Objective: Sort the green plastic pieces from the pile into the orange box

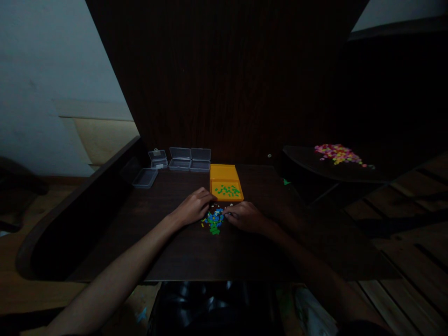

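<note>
A loose pile of tiny blue, green, yellow and white pieces (214, 220) lies on the dark tabletop between my hands. Behind it stands an open yellow box (224, 171), its lid tipped back, with small green pieces (229, 191) scattered inside. My left hand (195, 206) is at the pile's left, fingers curled together by the box's front left corner; anything between them is hidden. From the right, my right hand (247, 217) reaches to the pile's edge with thumb and fingers pinched. Whatever it may hold is too small to make out.
Clear plastic cases (190, 160) stand open at the back left, with a smaller case (158, 159) and a clear tray (145, 178) beside them. A heap of pink and yellow pieces (339, 154) sits on a raised shelf (308, 161) to the right. A high dark panel (227, 84) rises behind.
</note>
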A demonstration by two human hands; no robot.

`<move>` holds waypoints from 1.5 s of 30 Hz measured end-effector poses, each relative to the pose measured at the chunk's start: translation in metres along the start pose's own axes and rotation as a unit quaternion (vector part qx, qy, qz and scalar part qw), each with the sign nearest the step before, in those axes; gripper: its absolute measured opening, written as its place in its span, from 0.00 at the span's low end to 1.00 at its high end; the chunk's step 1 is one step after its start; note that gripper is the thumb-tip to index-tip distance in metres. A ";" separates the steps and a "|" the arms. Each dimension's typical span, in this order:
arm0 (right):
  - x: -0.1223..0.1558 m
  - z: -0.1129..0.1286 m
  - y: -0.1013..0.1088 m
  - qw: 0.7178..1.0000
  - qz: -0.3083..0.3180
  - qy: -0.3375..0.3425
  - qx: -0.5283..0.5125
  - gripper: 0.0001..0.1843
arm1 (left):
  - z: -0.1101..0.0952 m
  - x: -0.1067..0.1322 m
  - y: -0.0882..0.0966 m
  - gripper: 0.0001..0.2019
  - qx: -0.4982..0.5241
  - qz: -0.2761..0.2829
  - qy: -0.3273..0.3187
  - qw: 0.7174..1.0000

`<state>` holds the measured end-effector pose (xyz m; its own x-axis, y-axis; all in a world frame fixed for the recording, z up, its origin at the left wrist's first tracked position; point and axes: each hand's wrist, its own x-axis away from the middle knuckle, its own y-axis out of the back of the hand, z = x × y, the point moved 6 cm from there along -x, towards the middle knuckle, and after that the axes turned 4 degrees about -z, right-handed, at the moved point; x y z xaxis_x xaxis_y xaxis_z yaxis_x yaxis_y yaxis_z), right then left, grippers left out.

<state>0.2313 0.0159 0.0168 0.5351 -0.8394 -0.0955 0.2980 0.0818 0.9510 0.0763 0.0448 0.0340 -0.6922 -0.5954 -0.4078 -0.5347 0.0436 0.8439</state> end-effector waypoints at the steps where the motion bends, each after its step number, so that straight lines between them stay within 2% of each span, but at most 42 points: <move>1: 0.000 0.000 0.001 1.000 0.001 -0.001 0.001 0.13 | 0.000 0.000 0.000 0.15 -0.002 0.000 -0.001 1.000; 6: 0.000 0.001 0.005 1.000 -0.006 0.001 -0.018 0.15 | -0.001 -0.001 0.000 0.14 -0.010 0.001 -0.009 1.000; 11: 0.001 0.003 -0.002 1.000 -0.006 0.000 -0.013 0.18 | -0.002 -0.001 0.001 0.14 -0.011 -0.001 -0.016 1.000; 16: 0.002 -0.001 -0.003 1.000 -0.008 0.003 -0.002 0.15 | -0.002 0.000 0.001 0.15 -0.015 -0.005 -0.019 1.000; 24: 0.003 -0.003 0.009 1.000 0.008 0.006 0.024 0.10 | -0.004 0.000 0.001 0.14 -0.018 -0.008 -0.026 0.999; 33: 0.005 -0.005 0.014 0.999 0.034 -0.005 0.012 0.14 | -0.006 -0.001 0.002 0.14 -0.018 0.002 -0.033 0.999; 45: 0.006 -0.009 0.011 0.999 0.032 0.005 0.000 0.11 | -0.008 -0.001 0.002 0.14 -0.023 0.010 -0.028 0.999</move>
<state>0.2444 0.0167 0.0238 0.5607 -0.8271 -0.0383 0.2636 0.1345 0.9552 0.0794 0.0389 0.0387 -0.7291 -0.5495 -0.4080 -0.4980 0.0169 0.8670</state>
